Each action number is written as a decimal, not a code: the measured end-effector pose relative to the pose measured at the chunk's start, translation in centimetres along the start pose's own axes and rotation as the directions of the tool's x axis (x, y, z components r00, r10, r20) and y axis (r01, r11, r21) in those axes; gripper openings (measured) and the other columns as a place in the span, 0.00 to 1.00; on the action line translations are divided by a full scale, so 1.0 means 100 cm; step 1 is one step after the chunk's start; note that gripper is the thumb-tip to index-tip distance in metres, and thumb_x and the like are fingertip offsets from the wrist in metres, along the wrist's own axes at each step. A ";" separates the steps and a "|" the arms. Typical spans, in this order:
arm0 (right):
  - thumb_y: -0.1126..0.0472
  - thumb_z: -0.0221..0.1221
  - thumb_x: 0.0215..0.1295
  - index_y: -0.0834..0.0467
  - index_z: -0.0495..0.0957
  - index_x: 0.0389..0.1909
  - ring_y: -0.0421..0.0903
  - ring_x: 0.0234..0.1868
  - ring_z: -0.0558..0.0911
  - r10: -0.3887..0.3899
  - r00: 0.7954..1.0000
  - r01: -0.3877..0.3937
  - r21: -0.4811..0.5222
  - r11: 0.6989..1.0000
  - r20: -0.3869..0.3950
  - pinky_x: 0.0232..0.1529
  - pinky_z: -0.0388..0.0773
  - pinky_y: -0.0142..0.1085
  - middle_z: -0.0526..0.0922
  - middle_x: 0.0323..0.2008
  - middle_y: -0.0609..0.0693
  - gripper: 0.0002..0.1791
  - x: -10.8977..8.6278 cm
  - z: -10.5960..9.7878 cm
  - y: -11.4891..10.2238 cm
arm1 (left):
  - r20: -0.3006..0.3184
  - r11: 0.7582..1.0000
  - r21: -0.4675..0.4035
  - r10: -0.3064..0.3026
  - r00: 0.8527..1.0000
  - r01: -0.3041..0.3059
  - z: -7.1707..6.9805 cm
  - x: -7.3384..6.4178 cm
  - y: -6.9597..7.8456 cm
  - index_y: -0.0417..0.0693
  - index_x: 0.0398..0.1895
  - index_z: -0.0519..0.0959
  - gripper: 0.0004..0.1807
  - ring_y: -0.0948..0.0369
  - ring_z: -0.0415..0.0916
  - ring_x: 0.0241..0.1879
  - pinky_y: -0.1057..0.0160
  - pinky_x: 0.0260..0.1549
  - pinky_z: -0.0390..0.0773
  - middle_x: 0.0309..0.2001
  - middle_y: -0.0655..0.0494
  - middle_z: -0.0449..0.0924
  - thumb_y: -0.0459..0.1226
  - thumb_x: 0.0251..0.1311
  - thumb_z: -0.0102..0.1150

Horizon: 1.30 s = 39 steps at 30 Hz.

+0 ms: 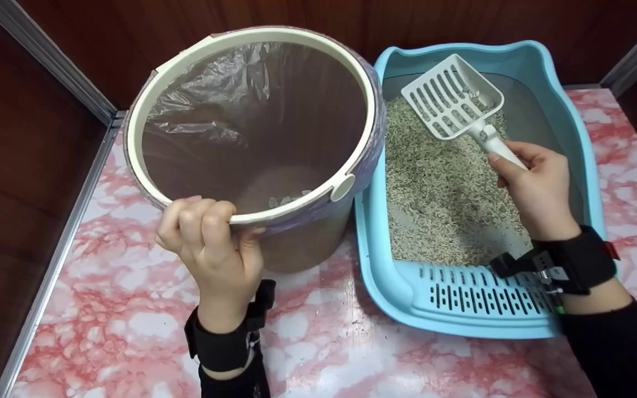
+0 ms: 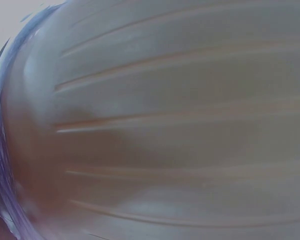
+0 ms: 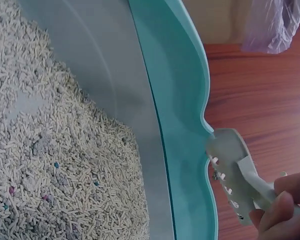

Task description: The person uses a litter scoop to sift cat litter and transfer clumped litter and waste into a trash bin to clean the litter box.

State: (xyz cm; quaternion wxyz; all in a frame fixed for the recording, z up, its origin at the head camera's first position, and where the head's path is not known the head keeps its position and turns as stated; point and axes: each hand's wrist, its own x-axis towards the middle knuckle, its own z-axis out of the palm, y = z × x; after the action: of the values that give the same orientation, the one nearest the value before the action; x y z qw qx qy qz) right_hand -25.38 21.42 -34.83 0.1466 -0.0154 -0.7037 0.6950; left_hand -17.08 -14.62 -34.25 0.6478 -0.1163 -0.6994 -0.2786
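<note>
In the head view my right hand (image 1: 542,185) grips the handle of a white slotted litter scoop (image 1: 451,99), held over the blue litter box (image 1: 371,249). A few bits of litter cling inside the scoop. Pale pellet litter (image 1: 445,188) with greyer patches covers much of the box floor. My left hand (image 1: 208,232) holds the front rim of a trash bin (image 1: 371,105), fingers over the edge and thumb outside. A thin purple bag lines the bin, with some clumps low inside. The left wrist view is filled by the bin's ribbed side (image 2: 190,135).
Bin and litter box stand side by side on a red-and-white marbled surface (image 1: 108,309). Dark wooden panels (image 1: 318,14) rise behind and at both sides, with metal strips along the corners. The box's front has a slotted blue step (image 1: 473,296). Small crumbs dot the surface before it.
</note>
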 end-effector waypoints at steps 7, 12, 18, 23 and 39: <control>0.77 0.61 0.59 0.79 0.71 0.54 0.36 0.18 0.74 -0.029 0.999 0.029 -0.038 0.999 -0.014 0.23 0.71 0.23 0.82 0.33 0.46 0.22 0.002 -0.002 -0.001 | 0.002 1.000 0.001 0.003 1.000 -0.003 0.000 0.000 0.000 0.42 0.28 0.70 0.28 0.44 0.63 0.41 0.48 0.47 0.54 0.29 0.45 0.67 0.59 0.67 0.45; 0.76 0.62 0.59 0.76 0.74 0.52 0.37 0.19 0.74 -0.032 0.999 0.032 -0.011 0.999 -0.003 0.22 0.71 0.23 0.83 0.32 0.48 0.20 0.001 -0.004 -0.004 | 0.000 1.000 0.007 0.007 1.000 -0.007 0.001 -0.002 0.000 0.41 0.28 0.70 0.28 0.44 0.63 0.41 0.48 0.47 0.54 0.29 0.45 0.67 0.59 0.67 0.45; 0.74 0.63 0.59 0.73 0.77 0.51 0.36 0.17 0.74 -0.052 0.998 0.054 -0.078 0.996 0.020 0.21 0.70 0.23 0.84 0.29 0.46 0.18 -0.001 -0.008 -0.015 | 0.003 1.000 0.007 0.011 1.000 -0.012 0.003 -0.003 -0.001 0.41 0.29 0.70 0.28 0.44 0.63 0.41 0.47 0.45 0.55 0.30 0.45 0.67 0.59 0.67 0.44; 0.74 0.63 0.59 0.57 0.84 0.41 0.37 0.17 0.75 -0.081 0.995 0.083 -0.045 0.996 0.050 0.21 0.70 0.23 0.84 0.25 0.48 0.13 -0.005 -0.008 -0.034 | 0.017 1.000 0.009 0.007 1.000 -0.007 0.005 -0.004 -0.002 0.42 0.30 0.70 0.28 0.44 0.62 0.42 0.45 0.44 0.54 0.30 0.46 0.68 0.59 0.67 0.43; 0.63 0.68 0.59 0.54 0.85 0.48 0.44 0.26 0.79 -0.476 0.799 0.592 -0.349 0.726 0.367 0.30 0.74 0.33 0.86 0.37 0.54 0.15 -0.008 0.067 -0.111 | 0.043 1.000 0.005 0.007 0.999 -0.007 0.016 -0.005 0.003 0.43 0.31 0.71 0.26 0.45 0.63 0.43 0.44 0.42 0.54 0.32 0.47 0.69 0.58 0.67 0.46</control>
State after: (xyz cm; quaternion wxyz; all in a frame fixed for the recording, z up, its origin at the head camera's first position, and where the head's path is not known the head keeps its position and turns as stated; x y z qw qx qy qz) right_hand -24.11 14.31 -23.98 0.2437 0.2445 -0.8302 0.4377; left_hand -18.20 -13.34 -34.69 0.6340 -0.1232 -0.7133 -0.2721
